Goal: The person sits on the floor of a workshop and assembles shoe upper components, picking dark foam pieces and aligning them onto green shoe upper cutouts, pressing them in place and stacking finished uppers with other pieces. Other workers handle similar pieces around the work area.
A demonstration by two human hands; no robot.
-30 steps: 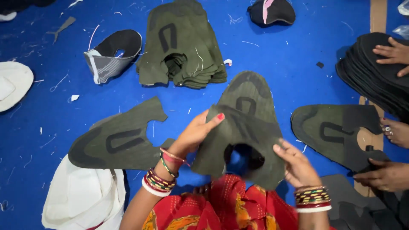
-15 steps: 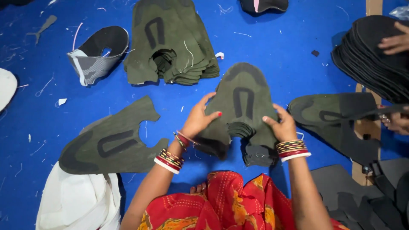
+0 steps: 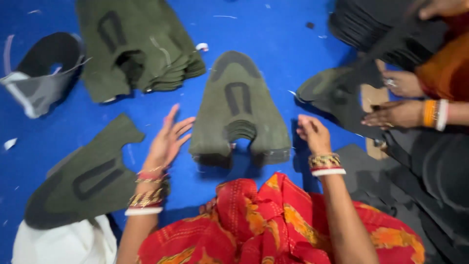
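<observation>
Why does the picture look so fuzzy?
Head view: everything is smeared by motion blur, most at the left hand and the grey shoe upper; the green stack is a little clearer; light is even, no glare, with soft shadows beside the stack.

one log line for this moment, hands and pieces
left hand: open, beside centre stack, apart | right hand: open, beside stack, apart | single piece: flat, left | far stack: untouched

No pkgs, labels, signs or screens.
Floor (image 3: 273,29) shows only blue sheet w/ olive fabric cutouts (image 3: 239,107); nothing boxed, tagged or lit.
</observation>
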